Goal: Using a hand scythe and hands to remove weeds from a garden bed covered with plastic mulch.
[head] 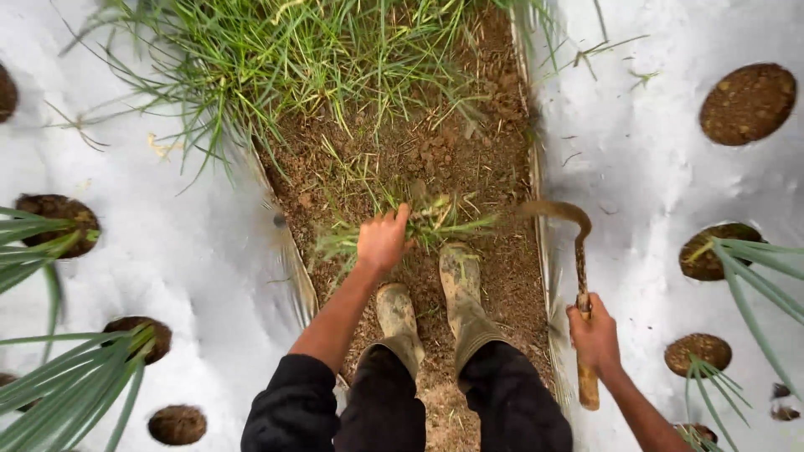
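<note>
Stood by the furrow and watched for a bit. The soil strip (469, 167) near the muddy boots (461, 285) looked mostly bare, but a thick patch of grass (276, 59) further up was untouched, so plenty left. The left hand (383, 240) reached down at arm's length, fingers clamped on a tuft of weeds (435, 219) just ahead of the boots. The right hand (595, 335) hung out to the side, fist wrapped round the wooden handle of a sickle (578, 251), blade curling over the white plastic mulch (653, 167).
</note>
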